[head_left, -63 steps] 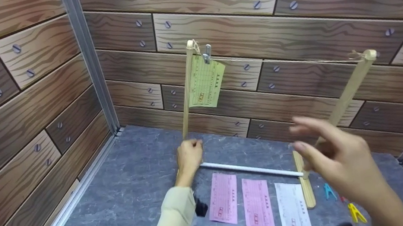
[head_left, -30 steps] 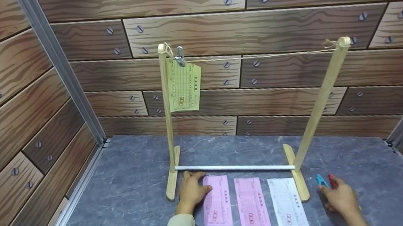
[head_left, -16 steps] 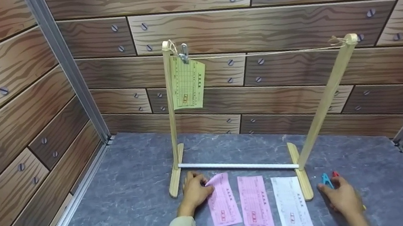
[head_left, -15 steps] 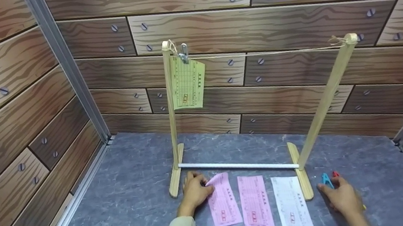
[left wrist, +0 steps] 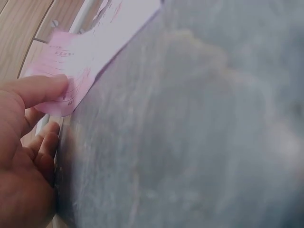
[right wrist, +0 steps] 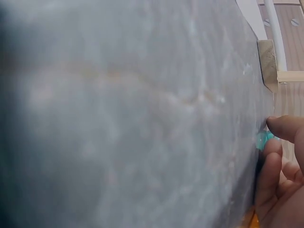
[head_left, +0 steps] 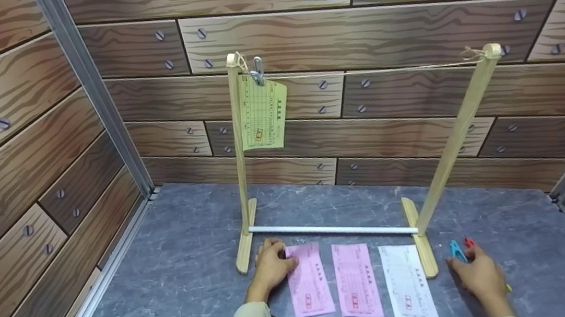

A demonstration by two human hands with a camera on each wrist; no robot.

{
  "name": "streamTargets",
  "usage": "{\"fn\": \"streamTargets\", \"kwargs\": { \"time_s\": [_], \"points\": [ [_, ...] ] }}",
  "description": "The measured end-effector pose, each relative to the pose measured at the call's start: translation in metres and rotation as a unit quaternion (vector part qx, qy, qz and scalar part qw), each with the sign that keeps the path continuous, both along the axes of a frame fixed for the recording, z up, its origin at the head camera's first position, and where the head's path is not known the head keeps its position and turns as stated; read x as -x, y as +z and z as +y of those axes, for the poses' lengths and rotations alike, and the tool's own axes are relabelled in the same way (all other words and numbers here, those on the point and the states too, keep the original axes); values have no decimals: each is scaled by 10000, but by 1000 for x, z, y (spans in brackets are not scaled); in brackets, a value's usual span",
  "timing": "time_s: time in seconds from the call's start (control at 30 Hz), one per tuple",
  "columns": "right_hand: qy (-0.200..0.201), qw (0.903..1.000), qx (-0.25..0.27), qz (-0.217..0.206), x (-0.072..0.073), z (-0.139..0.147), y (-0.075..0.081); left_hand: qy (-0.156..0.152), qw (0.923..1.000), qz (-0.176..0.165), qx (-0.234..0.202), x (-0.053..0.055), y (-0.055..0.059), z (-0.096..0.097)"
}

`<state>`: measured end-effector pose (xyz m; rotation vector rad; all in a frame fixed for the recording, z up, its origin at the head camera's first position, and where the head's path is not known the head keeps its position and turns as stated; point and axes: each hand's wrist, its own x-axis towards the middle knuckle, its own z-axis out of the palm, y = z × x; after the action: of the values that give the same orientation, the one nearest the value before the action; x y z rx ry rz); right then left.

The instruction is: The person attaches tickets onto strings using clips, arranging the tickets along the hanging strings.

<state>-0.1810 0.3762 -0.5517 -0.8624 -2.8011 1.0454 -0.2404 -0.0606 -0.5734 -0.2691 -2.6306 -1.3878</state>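
Observation:
My left hand (head_left: 273,267) pinches the upper left corner of a pink paper slip (head_left: 310,287); in the left wrist view the thumb (left wrist: 52,89) lies over the raised, bent end. On the right, my right hand (head_left: 481,271) has thumb and curled fingers around a blue clothespin (head_left: 456,250), whose lower part is hidden. A red clothespin (head_left: 470,241) shows just beyond its fingers, and a bit of a yellow clothespin (head_left: 509,288) peeks out beside the hand. Another pink slip (head_left: 357,281) and a white slip (head_left: 408,282) lie flat between the hands.
A wooden rack with a left post (head_left: 240,157), a right post (head_left: 461,134) and a white crossbar (head_left: 332,229) stands behind the slips. From its string (head_left: 383,69) hangs a yellow-green slip (head_left: 263,113) in a metal clip (head_left: 257,72). Wood-patterned walls enclose the grey tabletop (head_left: 169,275).
Both hands have come down from the rack, the left to the first pink slip and the right to the clothespins. The pink slip's top end lifted and skewed slightly, then settled lower.

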Motion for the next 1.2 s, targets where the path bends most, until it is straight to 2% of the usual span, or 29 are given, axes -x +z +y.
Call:
{"fn": "streamTargets", "kwargs": {
  "time_s": [0.17, 0.4, 0.67, 0.83, 1.0, 1.2],
  "points": [
    [-119, 9996, 120, 216, -1, 0, -3, -18, 10000, 71, 18, 1, 0, 0],
    [-44, 9994, 214, 271, -2, 2, -3, 44, 9998, 141, -136, 0, 2, 1],
    [111, 9994, 294, 167, -4, 5, -3, 402, 9984, 371, -122, -1, -2, 6],
    [126, 9992, 324, 211, -5, 5, -3, 552, 9978, 268, -268, -1, -6, 5],
    [32, 9991, 388, 135, -6, 3, -2, 672, 9960, 68, -592, -2, -6, 3],
    [-121, 9990, 426, 101, -5, 3, -1, 563, 9918, -94, -1139, -1, -4, 3]
  ]
}}
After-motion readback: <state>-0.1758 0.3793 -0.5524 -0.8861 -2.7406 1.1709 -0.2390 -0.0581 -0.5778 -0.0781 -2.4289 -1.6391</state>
